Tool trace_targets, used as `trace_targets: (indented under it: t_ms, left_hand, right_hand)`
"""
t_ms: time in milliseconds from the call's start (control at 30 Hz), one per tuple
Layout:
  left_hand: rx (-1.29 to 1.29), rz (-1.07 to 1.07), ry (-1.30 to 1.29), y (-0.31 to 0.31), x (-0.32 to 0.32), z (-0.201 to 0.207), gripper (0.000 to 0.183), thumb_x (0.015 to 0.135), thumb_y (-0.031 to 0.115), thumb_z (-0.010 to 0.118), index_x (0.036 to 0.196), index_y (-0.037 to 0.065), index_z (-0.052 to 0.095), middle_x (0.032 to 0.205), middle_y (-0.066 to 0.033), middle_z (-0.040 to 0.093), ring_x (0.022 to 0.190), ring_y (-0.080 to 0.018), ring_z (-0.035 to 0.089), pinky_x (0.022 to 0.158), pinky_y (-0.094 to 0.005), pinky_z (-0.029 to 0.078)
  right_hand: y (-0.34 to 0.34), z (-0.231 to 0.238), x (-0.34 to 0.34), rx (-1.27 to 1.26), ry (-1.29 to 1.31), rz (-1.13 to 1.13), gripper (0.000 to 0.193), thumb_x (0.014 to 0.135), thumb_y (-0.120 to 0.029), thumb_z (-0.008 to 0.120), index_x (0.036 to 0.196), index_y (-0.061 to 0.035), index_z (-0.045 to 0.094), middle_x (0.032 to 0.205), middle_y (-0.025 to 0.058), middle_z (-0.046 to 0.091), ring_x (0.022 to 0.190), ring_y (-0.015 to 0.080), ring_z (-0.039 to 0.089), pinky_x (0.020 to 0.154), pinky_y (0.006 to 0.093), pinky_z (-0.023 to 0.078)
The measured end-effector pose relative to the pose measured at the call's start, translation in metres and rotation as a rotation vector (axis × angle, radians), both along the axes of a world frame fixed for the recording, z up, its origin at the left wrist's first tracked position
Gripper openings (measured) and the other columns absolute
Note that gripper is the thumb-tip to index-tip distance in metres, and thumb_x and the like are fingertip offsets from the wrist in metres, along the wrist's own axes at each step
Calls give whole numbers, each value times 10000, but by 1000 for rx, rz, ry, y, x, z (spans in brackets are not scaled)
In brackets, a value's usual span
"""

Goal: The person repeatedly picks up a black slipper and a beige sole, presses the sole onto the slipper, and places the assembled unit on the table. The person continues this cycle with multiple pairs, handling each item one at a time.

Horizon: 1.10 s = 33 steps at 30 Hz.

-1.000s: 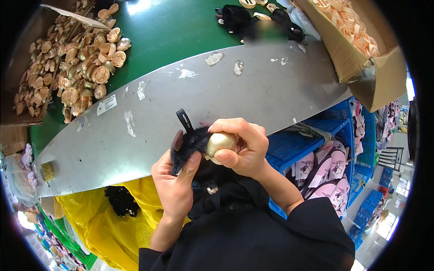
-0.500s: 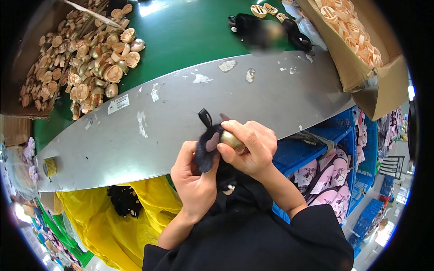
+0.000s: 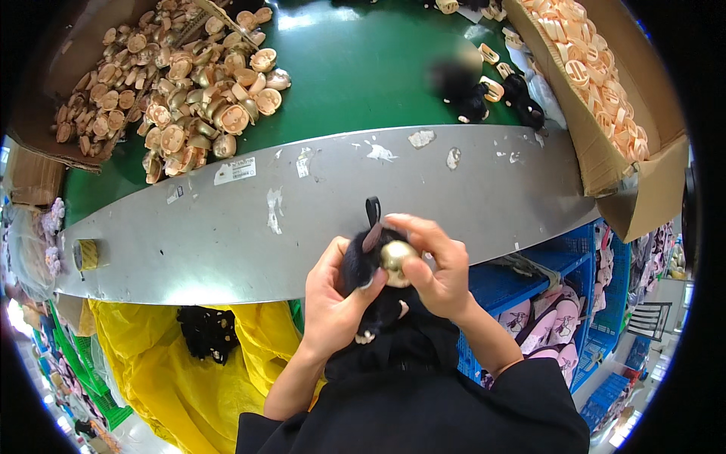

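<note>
In front of my chest, my left hand [image 3: 333,303] grips a small black plush toy [image 3: 359,261] by its side, thumb pressed at the front. The toy has a brownish ear, a black loop [image 3: 373,209] on top and pale paw tips at its lower end. A shiny gold dome-shaped piece [image 3: 396,259] sits against the toy's head. My right hand [image 3: 445,276] is closed on that piece, thumb across its face and forefinger near the ear. Whether the dome is fixed to the plush is hidden by my fingers.
Gold shell pieces [image 3: 189,98] spill from a carton onto a green surface [image 3: 363,68] at left. A carton [image 3: 563,113] of peach plastic parts stands right, near black plush toys [image 3: 474,106]. Below the metal edge [image 3: 204,250] are a yellow bag [image 3: 144,371] and blue crates [image 3: 495,291].
The toy has turned so the gold dome faces up more, and the right thumb now lies across it. The view has shifted, placing the bench lower in the picture.
</note>
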<state>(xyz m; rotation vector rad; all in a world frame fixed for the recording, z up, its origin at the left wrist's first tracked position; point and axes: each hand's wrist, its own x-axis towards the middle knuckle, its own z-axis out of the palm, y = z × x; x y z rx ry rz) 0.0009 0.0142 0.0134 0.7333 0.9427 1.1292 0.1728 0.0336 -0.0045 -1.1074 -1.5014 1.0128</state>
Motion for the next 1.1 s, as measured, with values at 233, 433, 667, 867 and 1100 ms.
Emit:
trace_targets:
  t_ms: [233,433,667,867,1100]
  left_hand:
    - [70,-177,101,-3,-8,5,242,933,56,735,1138,7,617,999,13,636,919,-46,562,823,-210,478]
    - [131,-244,68,3,-11,12,285,920,23,742,1180,-21,636,1029,-2,658,947,-54,588,848,-222,492]
    - [186,-297,11,2,-13,17,278,918,2,730,1182,-31,649,1057,0,648,947,-64,582,866,-213,463]
    - [207,-227,-37,8,-4,18,216,920,15,697,1126,-30,648,1125,-55,616,1005,-93,567,891,-231,449]
    - [530,-132,243,11,3,25,233,868,-29,640,1092,8,590,1177,-131,482,1059,-202,495,960,-293,411]
  right_hand:
    - [9,-2,33,-662,580,549,821,775,-428,909,1357,33,559,1229,53,599,1129,138,578,992,324,480]
    - [4,-11,37,-854,762,631,855,679,-299,977,1349,41,567,1201,84,651,1086,157,629,968,311,514]
    - [-10,-7,36,-829,875,600,871,717,-186,946,1436,23,501,1259,77,633,1087,157,613,961,329,502]
    - [-21,7,32,-684,770,527,444,821,-126,868,1195,-17,655,1195,25,623,1075,105,565,923,274,478]
    - [-14,50,21,89,129,227,285,815,-134,869,900,-8,628,951,75,555,786,204,562,682,303,456]
